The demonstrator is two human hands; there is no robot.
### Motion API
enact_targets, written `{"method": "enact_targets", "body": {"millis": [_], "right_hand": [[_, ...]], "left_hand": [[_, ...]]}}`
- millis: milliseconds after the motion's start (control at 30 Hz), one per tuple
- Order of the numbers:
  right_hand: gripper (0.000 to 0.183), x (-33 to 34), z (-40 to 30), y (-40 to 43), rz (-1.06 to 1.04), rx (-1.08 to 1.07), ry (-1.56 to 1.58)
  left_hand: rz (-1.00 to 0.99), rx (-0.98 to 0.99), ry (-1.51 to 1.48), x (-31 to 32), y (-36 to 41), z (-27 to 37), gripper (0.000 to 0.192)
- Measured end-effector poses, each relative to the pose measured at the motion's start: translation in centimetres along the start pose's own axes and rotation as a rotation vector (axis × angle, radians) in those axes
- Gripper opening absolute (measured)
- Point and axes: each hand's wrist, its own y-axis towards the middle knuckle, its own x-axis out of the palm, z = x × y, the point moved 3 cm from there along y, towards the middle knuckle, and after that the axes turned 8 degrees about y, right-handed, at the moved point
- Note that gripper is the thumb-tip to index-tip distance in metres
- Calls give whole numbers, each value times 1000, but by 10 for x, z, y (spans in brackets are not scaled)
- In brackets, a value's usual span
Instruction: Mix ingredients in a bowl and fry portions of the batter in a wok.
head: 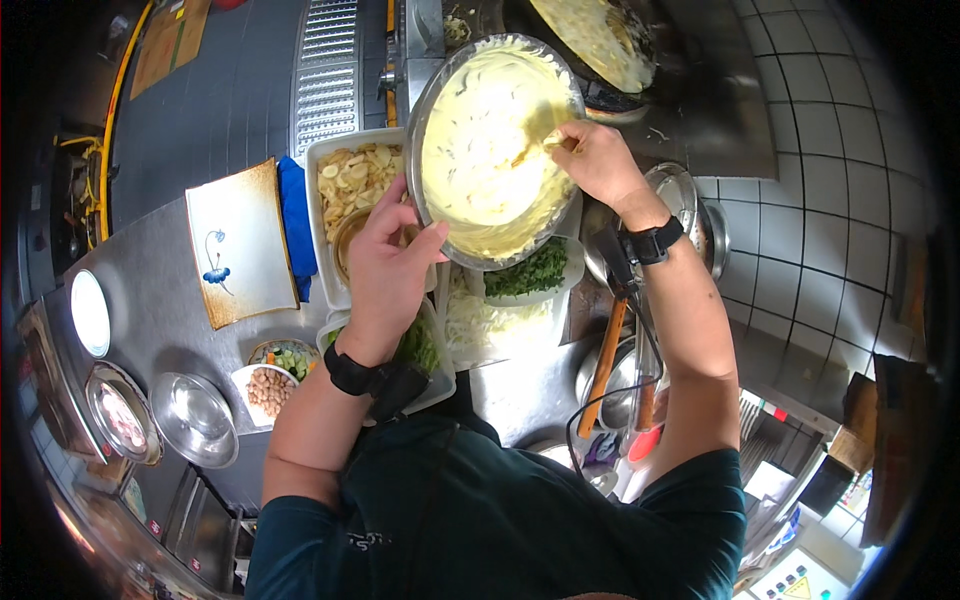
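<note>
A large round bowl (pixel 491 259) of thick pale-yellow batter (pixel 487 142) is tilted in front of me. My left hand (pixel 394 262) grips its near-left rim, thumb on the edge and fingers underneath. Over the right rim is my right hand (pixel 600 165), its fingertips drawn together by the batter. Something pale yellow shows at those fingertips; whether it is batter or a held piece is unclear. Beneath the bowl stand a white tub (pixel 319 281) of sliced pale pieces, a container of chopped greens (pixel 529 274), and shredded pale vegetable (pixel 495 326).
At the upper right, a pan (pixel 596 97) has a yellow flatbread (pixel 600 37) over it. Wooden-handled utensils (pixel 602 375) and steel bowls lie under my right arm. To the left are a decorated rectangular plate (pixel 244 247), a blue cloth (pixel 298 225), a steel bowl (pixel 193 420) and nuts (pixel 270 390).
</note>
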Motion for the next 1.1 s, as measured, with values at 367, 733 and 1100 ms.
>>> {"method": "enact_targets", "body": {"millis": [367,733,1100], "right_hand": [[26,-54,5,-2,70,92,241],[13,-108,39,12,262,90,428],[13,-239,119,128,490,162,457]], "left_hand": [[-7,-52,-119,3,15,-8,14],[42,-201,-137,7,24,-9,8],[60,-187,-106,2,30,-5,12]]}}
